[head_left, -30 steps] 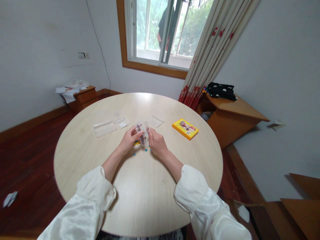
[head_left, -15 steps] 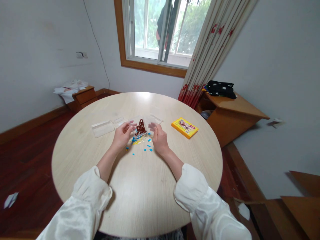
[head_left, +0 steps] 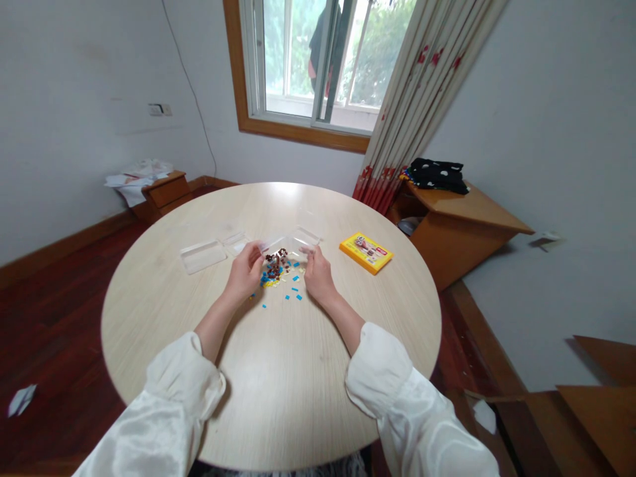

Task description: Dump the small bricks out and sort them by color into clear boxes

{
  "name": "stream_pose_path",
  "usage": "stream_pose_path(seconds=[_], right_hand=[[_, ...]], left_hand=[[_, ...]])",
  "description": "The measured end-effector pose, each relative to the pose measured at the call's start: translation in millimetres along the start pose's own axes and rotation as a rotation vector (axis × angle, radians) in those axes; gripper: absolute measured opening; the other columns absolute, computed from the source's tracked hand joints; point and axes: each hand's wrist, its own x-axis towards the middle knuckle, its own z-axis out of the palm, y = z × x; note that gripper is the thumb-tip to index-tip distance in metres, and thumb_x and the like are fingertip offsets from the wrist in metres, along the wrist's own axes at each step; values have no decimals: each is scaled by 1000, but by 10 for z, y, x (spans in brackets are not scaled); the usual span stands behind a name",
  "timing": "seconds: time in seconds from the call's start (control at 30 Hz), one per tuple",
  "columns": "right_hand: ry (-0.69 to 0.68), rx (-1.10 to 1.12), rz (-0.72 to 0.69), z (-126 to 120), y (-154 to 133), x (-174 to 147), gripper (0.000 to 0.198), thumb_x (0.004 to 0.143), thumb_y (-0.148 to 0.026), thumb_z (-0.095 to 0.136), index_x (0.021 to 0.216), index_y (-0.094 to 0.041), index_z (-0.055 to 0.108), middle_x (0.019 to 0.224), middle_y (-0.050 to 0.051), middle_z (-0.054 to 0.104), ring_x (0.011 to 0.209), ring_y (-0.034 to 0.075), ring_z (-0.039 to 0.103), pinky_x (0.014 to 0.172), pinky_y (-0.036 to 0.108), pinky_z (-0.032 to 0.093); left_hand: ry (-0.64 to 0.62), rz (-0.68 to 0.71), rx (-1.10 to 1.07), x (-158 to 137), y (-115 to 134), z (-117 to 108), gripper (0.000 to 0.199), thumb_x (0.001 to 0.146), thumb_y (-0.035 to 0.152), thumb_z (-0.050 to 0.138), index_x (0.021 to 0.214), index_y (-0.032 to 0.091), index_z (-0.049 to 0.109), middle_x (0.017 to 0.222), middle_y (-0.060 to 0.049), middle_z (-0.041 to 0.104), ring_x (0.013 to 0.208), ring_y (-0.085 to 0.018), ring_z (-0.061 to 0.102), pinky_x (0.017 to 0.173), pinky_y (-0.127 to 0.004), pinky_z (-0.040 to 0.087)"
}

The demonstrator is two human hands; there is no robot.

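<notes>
Tipping small bricks out is well along, I'd say, taking the pile of small bricks (head_left: 271, 278) on the counter (head_left: 278, 391) as my landmark. Furthest left of the pile lies a clear tray (head_left: 203, 256), flat and unheld, with a smaller clear tray (head_left: 235, 242) between it and the pile, a little further from me; I judge both to be set aside. The pile itself shows blue and yellow on my side, so those colours look done. Brown bricks (head_left: 276, 257) heap over its far part, blurred enough that I cannot tell whether each one rests on the pile, is dropping, or sits in the case. A few blue ones are scattered at its right and near edges. Beyond the pile, to its right, lies another clear piece (head_left: 308, 236), and well to the right a yellow box (head_left: 366, 252) lies flat, apart from my work. What's left, in my judgement, is at most the last of the brown.

Now for my fingers: those of my left hand (head_left: 246, 270) pinch one end of the clear case (head_left: 277, 245), just left of the pile. The case spans the pile's far side, see-through and tilted. Those of my right hand (head_left: 318, 273), right of the pile, are bent in and seem to grip its other end. The bricks lie between both hands.
</notes>
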Motion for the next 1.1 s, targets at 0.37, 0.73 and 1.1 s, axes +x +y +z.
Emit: stream_pose_path(seconds=[0.37,0.73,1.1], right_hand=[[107,-122,67,23,213,81,27,93,-22,31,100,-17,55,101,11,60,100,22,53,93,40,41],[15,-9,24,-8,52,30,37,89,-29,43,123,-14,48,98,10,60,92,20,56,87,36,46],[-718,-451,-287,28,-376,-215,56,96,-38,35,146,-13,28,154,12,23,144,25,16,115,51,12]], left_hand=[[-88,157,354,-53,138,-38,33,85,20,44,116,16,54,115,-11,63,110,-22,58,97,-39,45],[334,48,87,31,106,-45,20,79,20,54,99,18,56,101,-8,66,99,-18,64,93,-33,48],[622,-226,-312,159,101,-157,15,74,17,61,85,17,50,99,-10,68,89,-14,68,86,-32,52]])
